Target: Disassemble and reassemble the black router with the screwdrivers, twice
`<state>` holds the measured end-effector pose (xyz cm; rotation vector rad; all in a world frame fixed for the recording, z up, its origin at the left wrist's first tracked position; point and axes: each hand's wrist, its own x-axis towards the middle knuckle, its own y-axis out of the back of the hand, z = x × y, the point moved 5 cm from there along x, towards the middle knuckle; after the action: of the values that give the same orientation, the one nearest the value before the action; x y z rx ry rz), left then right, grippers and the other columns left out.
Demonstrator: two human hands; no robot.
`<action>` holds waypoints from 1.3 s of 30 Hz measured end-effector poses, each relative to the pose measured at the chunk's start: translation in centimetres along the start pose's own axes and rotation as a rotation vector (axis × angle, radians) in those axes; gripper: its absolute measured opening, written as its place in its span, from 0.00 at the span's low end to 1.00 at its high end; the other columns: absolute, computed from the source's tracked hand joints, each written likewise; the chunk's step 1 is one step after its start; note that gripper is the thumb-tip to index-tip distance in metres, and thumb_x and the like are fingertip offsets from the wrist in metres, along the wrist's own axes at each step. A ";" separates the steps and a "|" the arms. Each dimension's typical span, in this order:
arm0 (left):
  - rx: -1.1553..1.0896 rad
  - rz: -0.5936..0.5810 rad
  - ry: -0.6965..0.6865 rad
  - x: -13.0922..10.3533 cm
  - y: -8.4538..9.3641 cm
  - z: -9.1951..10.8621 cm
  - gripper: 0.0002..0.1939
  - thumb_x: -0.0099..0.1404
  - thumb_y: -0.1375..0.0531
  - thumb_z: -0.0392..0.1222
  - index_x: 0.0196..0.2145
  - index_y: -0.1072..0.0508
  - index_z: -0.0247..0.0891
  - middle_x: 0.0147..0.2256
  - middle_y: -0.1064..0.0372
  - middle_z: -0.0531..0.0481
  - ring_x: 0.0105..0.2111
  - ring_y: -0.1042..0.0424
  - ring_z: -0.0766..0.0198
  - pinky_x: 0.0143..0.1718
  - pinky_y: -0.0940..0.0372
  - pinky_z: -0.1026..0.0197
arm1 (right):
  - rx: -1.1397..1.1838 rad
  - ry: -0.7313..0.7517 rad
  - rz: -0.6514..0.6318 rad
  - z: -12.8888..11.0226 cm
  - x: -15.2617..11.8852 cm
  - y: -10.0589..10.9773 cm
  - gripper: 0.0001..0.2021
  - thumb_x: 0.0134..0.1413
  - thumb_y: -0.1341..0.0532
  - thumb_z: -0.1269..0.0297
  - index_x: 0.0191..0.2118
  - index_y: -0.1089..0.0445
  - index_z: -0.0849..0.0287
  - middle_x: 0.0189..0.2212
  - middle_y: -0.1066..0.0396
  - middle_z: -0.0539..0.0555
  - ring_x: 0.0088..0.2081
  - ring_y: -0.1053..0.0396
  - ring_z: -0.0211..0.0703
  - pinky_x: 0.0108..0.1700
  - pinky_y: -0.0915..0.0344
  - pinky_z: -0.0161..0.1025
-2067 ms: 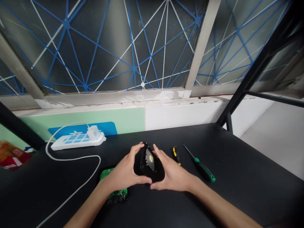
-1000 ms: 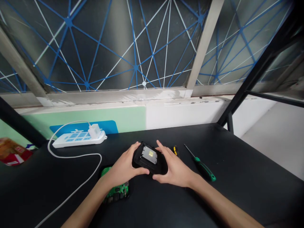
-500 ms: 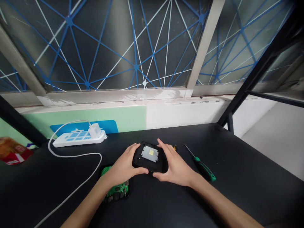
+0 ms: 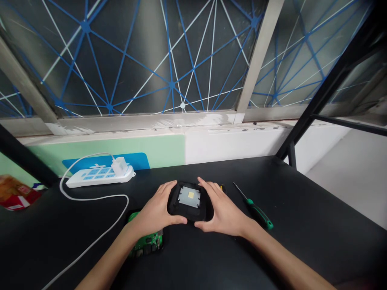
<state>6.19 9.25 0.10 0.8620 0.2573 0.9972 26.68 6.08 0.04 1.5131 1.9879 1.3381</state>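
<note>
Between my two hands is a black plastic housing (image 4: 186, 210) with a silvery metal plate (image 4: 185, 195) and a small pale yellow pad on its upper face. My left hand (image 4: 159, 207) grips its left side, thumb along the near edge. The right side is held by my right hand (image 4: 220, 209), fingers on the far corner and thumb at the near edge. A green circuit board (image 4: 148, 243) in a black tray lies partly hidden under my left forearm. To the right of my right hand rests a green-handled screwdriver (image 4: 258, 213).
A white power strip (image 4: 99, 175) with a plugged-in charger (image 4: 119, 166) stands at the back left, its white cable (image 4: 107, 197) looping over the black table (image 4: 290, 197). A red packet (image 4: 18, 193) sits far left. Behind my right hand a small yellow-and-black item (image 4: 223, 188) peeks out.
The whole view has shifted very slightly. Both hands keep their hold on the housing, which looks tilted a touch differently.
</note>
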 end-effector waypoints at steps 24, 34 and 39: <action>0.287 -0.433 0.096 -6.2 -3.0 4.7 0.55 0.54 0.35 0.64 0.69 0.52 0.33 0.68 0.54 0.35 0.67 0.55 0.33 0.65 0.52 0.35 | -0.667 -0.431 0.166 4.3 -0.1 2.4 0.31 0.64 0.52 0.42 0.57 0.35 0.65 0.42 0.30 0.64 0.42 0.26 0.59 0.38 0.28 0.50; 0.320 -0.368 0.115 -5.9 -3.7 2.0 0.61 0.51 0.35 0.72 0.70 0.56 0.37 0.69 0.58 0.36 0.67 0.57 0.35 0.65 0.51 0.36 | -0.635 -0.527 0.057 5.7 -0.5 1.6 0.18 0.62 0.44 0.54 0.51 0.31 0.60 0.40 0.30 0.62 0.32 0.23 0.55 0.29 0.32 0.44; 0.345 -0.320 0.134 -5.4 -3.4 1.2 0.58 0.56 0.38 0.71 0.70 0.58 0.36 0.69 0.61 0.39 0.68 0.60 0.39 0.66 0.51 0.39 | -0.530 -0.480 0.095 5.4 -0.1 1.8 0.16 0.61 0.44 0.65 0.53 0.32 0.60 0.41 0.29 0.62 0.30 0.24 0.49 0.31 0.33 0.43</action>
<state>6.06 3.33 -2.56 1.0280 0.6747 0.7198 31.64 8.63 -1.35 1.4916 1.1700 1.2515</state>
